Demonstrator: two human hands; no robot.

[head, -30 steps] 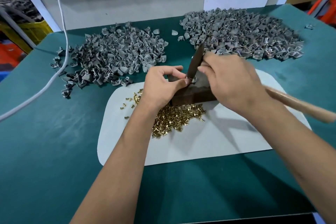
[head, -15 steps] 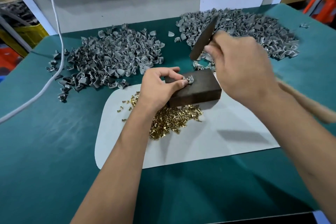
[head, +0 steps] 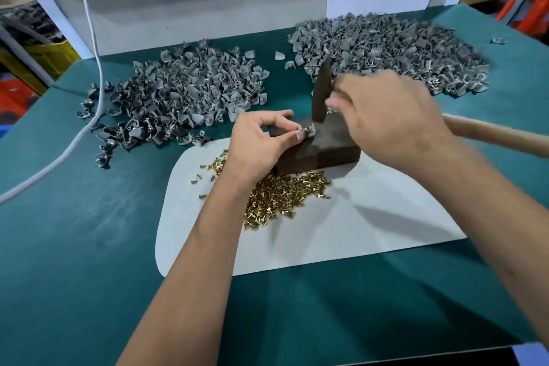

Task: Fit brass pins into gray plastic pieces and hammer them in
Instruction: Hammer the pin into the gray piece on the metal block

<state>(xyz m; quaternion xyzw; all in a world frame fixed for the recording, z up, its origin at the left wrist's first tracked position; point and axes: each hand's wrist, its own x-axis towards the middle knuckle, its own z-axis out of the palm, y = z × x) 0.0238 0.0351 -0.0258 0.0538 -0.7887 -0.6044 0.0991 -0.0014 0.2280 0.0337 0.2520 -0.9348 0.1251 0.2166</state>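
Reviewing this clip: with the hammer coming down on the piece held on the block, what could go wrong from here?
1. The left hand pinches the gray piece right beside the hammer head; a slightly off strike could hit the fingertips.
2. The piece sits near the edge of the dark block, so a glancing blow might knock it off into the brass pins.

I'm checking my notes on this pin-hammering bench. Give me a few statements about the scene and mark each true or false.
1. The left hand pinches a gray plastic piece on the dark block. True.
2. The right hand is empty. False: it grips a hammer.
3. The brass pins lie on the white mat. True.
4. All gray pieces sit in one pile. False: there is a left pile and a right pile.
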